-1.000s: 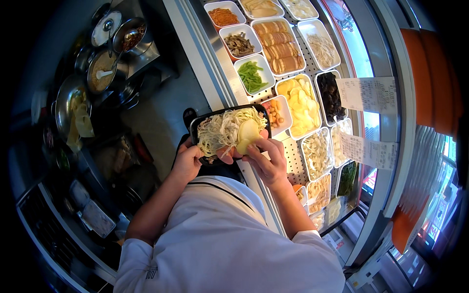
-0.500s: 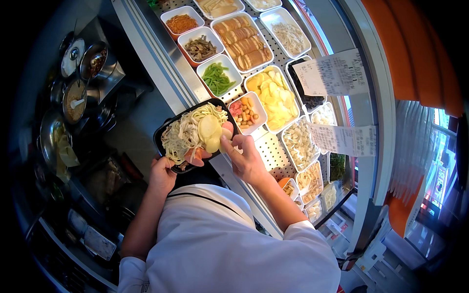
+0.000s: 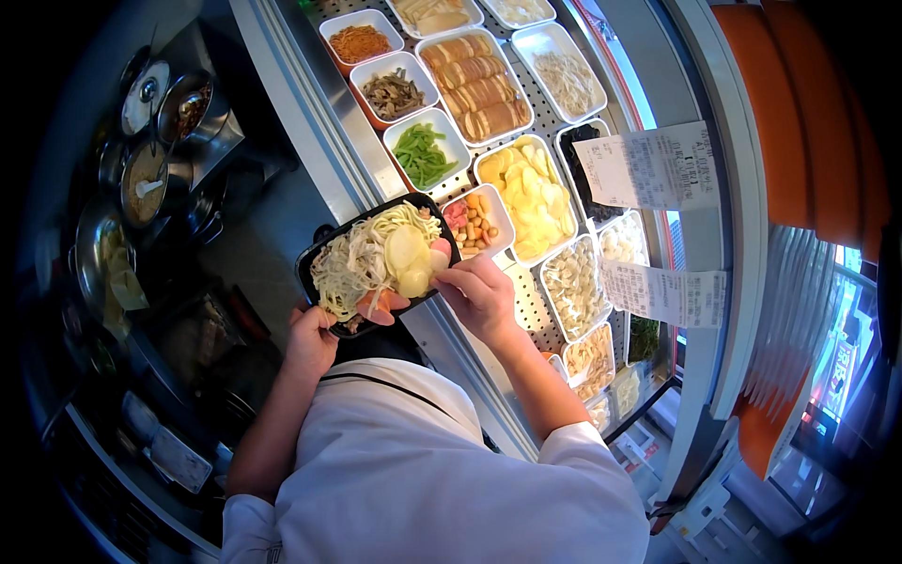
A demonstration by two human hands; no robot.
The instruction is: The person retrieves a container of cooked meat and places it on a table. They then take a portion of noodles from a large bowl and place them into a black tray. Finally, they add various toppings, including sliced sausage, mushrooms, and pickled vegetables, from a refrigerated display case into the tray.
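My left hand (image 3: 312, 340) grips the near left corner of a black food tray (image 3: 450, 231), fingers closed on its rim. Pale shreds (image 3: 340, 271) fill the tray's left and middle, beside thin yellow potato slices (image 3: 407, 248) and pink slices (image 3: 379, 306). At the tray's right edge, my right hand (image 3: 481, 296) has its fingertips pressed together beside the potato slices. Whatever they pinch is hidden. Just beyond the tray sits a white tub (image 3: 505, 231) of small sausages and pink pieces.
White tubs of green pepper strips (image 3: 420, 154), potato slices (image 3: 526, 199), skewered rolls (image 3: 474, 85) and mushrooms (image 3: 575, 288) stand on a perforated metal counter (image 3: 526, 305). Paper slips (image 3: 648, 167) hang at the right. Metal bowls (image 3: 143, 183) with seasonings are at the left.
My right hand's fingers, earlier spread with the index finger at the potato slices, have drawn together and shifted slightly right. The tray stays in my left hand. The view has shifted a little.
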